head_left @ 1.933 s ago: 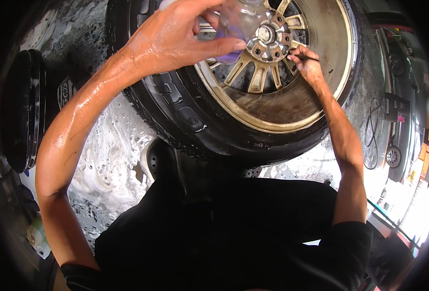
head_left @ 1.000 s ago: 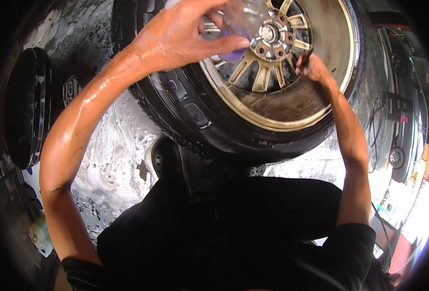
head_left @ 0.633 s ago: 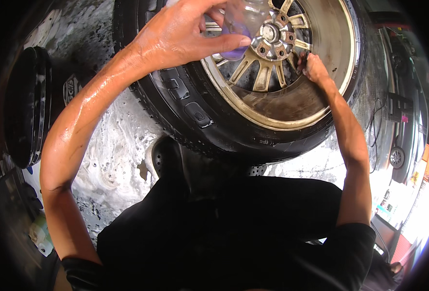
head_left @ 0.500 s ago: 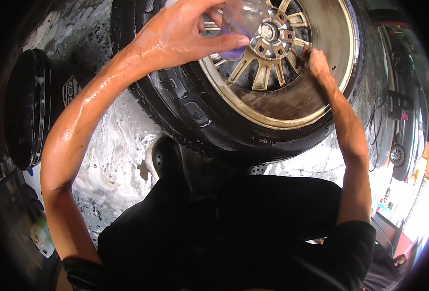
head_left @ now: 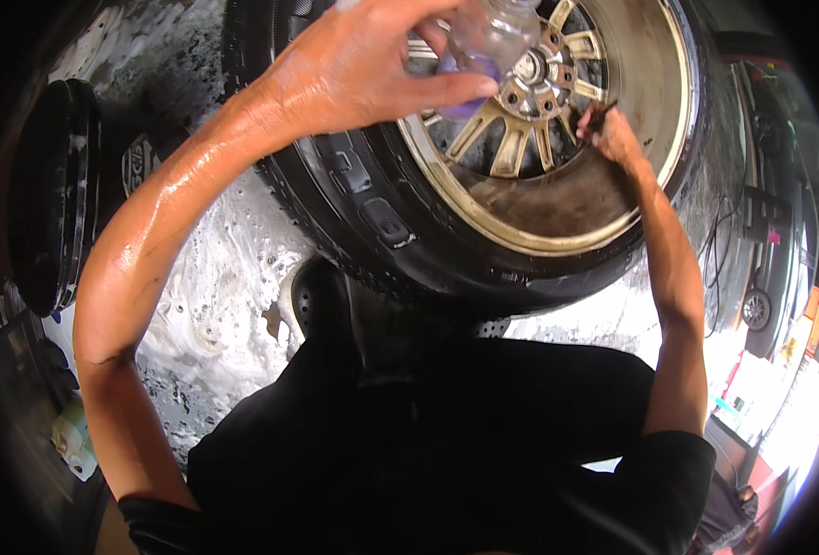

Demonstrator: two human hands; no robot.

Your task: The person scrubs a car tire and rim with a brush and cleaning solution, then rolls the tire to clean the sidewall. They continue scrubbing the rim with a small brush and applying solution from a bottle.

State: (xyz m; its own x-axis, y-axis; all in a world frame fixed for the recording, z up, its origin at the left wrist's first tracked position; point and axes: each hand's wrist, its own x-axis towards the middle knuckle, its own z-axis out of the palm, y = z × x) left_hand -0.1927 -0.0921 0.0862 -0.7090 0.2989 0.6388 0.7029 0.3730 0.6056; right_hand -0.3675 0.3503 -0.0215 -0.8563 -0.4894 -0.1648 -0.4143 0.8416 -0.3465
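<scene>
Nearest the camera, the person's dark shirt [head_left: 428,444] fills the lower middle, and both wet forearms rise from it toward a wheel lying tilted on the soapy floor [head_left: 215,314].

The left hand [head_left: 363,69] is closed around a clear bottle with purple liquid [head_left: 483,46], thumb stretched along its underside and fingers wrapped over the top, so this grip is pressed together on the bottle. It hangs just over the hub of the gold spoked rim [head_left: 557,176].

Farther out, the right hand [head_left: 617,139] pinches a small dark brush [head_left: 599,111] against the spokes near the hub; its grip is tight on the handle, with the bristles seemingly touching the metal.

The step in hand looks like scrubbing between the spokes while cleaner is held ready over the same spot. The next move likely calls for a steady tilt of the bottle so that liquid lands on the spokes rather than on the black tyre [head_left: 354,185], and for working the brush tip into the narrow gaps.

The bottle's top and the fingertips are cut off by the upper edge. The brush head is too small and dark to make out well. The shirt hides the wheel's near edge. At far left a dark round stack [head_left: 53,194] is hard to identify.
</scene>
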